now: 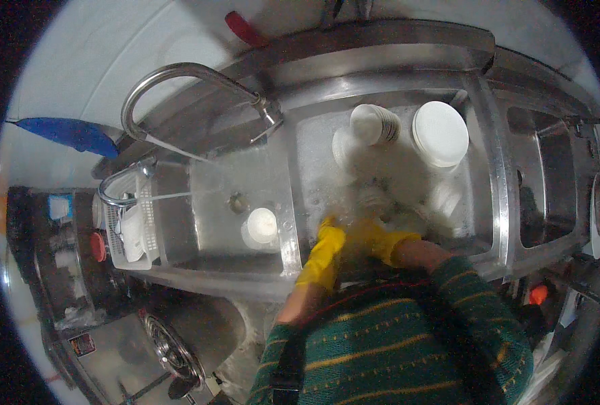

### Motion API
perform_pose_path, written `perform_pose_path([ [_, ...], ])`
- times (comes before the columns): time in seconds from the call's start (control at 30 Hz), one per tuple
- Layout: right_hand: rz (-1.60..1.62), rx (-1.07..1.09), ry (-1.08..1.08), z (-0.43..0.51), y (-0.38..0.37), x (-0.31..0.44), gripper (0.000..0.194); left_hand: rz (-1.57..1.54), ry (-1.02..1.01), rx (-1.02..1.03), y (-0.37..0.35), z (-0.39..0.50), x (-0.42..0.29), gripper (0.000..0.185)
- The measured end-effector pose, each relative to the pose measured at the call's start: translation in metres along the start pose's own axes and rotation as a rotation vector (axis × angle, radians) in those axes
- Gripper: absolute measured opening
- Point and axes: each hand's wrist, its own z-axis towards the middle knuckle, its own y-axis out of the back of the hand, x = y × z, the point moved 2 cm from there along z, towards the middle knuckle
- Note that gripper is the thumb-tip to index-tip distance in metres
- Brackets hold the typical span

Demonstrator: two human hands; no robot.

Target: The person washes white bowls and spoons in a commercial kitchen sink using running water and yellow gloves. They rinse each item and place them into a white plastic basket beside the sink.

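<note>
Both my hands, in yellow rubber gloves, are low in the middle basin [312,177] of a stainless steel sink. A blurred patch in the view covers their fingers. My left hand [331,236] is at the basin's left front, and my right hand [388,245] is bent inward beside it. Whether either holds anything is hidden by the blur. Beyond them, a stack of white bowls [368,124] lies tilted on its side. To its right stands a stack of white plates [440,134]. Pale dishware [446,200] shows hazily right of my hands.
In the left basin [219,233] sits a white bowl [262,226]. Water runs there from a gooseneck faucet [188,68] and a second tap [108,188]. A white plastic basket [150,223] with dishes stands at the far left. Another basin [548,202] is at right.
</note>
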Motion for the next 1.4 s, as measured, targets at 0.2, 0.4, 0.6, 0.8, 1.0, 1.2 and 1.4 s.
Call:
perform_pose_path([
  [0.2, 0.061, 0.037, 0.007, 0.007, -0.005, 0.007, 0.028, 0.04, 0.287, 0.445, -0.038, 0.011, 0.063, 0.044],
  [0.4, 0.155, 0.048, 0.0, 0.011, -0.01, 0.01, 0.026, 0.037, 0.276, 0.561, -0.075, 0.048, 0.037, 0.043],
  [0.6, 0.35, 0.035, 0.005, 0.011, -0.017, 0.019, 0.026, -0.02, 0.313, 0.605, -0.065, 0.032, 0.052, 0.042],
  [0.8, 0.517, 0.019, 0.0, 0.004, -0.014, 0.022, 0.028, -0.053, 0.354, 0.679, -0.058, 0.002, 0.071, 0.041],
  [1.0, 0.416, -0.103, 0.174, -0.003, 0.046, 0.024, 0.029, -0.141, 0.379, 0.674, -0.07, -0.012, 0.08, 0.04],
  [1.2, 0.168, -0.094, 0.31, 0.013, 0.095, 0.03, 0.028, -0.454, 0.459, 0.421, -0.094, -0.02, 0.096, 0.039],
  [1.4, 0.022, -0.124, 0.117, 0.023, 0.068, 0.011, 0.028, -0.634, 0.546, 0.056, -0.075, -0.017, 0.063, 0.041],
])
